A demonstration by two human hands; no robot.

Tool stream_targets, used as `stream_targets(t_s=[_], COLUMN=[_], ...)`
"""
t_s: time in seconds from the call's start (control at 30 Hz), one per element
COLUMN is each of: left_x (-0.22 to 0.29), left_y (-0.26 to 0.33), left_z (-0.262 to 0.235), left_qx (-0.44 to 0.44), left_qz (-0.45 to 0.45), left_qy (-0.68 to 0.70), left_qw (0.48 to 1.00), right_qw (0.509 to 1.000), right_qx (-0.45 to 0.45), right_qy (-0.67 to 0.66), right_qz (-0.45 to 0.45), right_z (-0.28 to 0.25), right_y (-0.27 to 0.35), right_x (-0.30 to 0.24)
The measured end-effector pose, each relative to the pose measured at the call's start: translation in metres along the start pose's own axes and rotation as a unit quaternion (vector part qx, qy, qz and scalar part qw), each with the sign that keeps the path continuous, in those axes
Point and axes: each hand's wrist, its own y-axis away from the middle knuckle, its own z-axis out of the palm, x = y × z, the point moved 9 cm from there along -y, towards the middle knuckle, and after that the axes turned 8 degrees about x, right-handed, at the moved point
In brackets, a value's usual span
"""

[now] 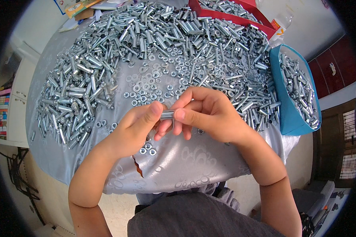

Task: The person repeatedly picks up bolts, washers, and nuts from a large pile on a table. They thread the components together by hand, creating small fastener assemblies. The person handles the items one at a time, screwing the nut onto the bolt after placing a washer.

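Evidently the step in hand is work on a metal sleeve [168,115] at the middle of the frame: the left hand [135,128] pinches its left end, the right hand [216,117] its right end, thumbs on top. The next move seems to call for a steady grip with the sleeve kept in line.

Counted: two hands, one held sleeve, one teal bin [280,94] at right, one red box [261,29] at upper right, and three hex nuts [152,151] together just below centre on the desk [186,168]. The heaped fasteners [78,94] are too many to count.
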Motion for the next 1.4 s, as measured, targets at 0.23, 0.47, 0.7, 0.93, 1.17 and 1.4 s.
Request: stream_targets(t_s=[0.23,0.47,0.7,0.93,1.17,1.4], left_x=[-0.010,-0.009,0.001,0.003,0.003,-0.001], left_y=[-0.002,-0.005,-0.002,-0.005,-0.003,-0.006], left_z=[0.001,-0.006,-0.007,-0.024,-0.039,-0.046], left_qx=[-0.025,0.019,0.055,0.143,0.228,0.235], left_qz=[-0.054,-0.066,-0.003,0.008,0.009,0.001], left_qy=[0.089,0.101,0.044,0.058,0.046,0.080], left_qw=[0.994,0.993,0.998,0.988,0.973,0.969], right_qw=[0.998,0.971,0.947,0.939,0.733,0.716], right_qx=[0.048,0.059,0.059,0.165,0.159,0.128], right_qy=[0.039,0.230,0.298,0.240,0.583,0.612], right_qz=[-0.020,-0.010,-0.103,-0.185,-0.311,-0.311], right_z=[-0.011,-0.013,-0.007,-0.047,-0.032,-0.019], right_y=[-0.002,0.001,0.004,0.005,0.010,0.000], right_x=[0.003,0.004,-0.014,-0.036,-0.051,-0.026])
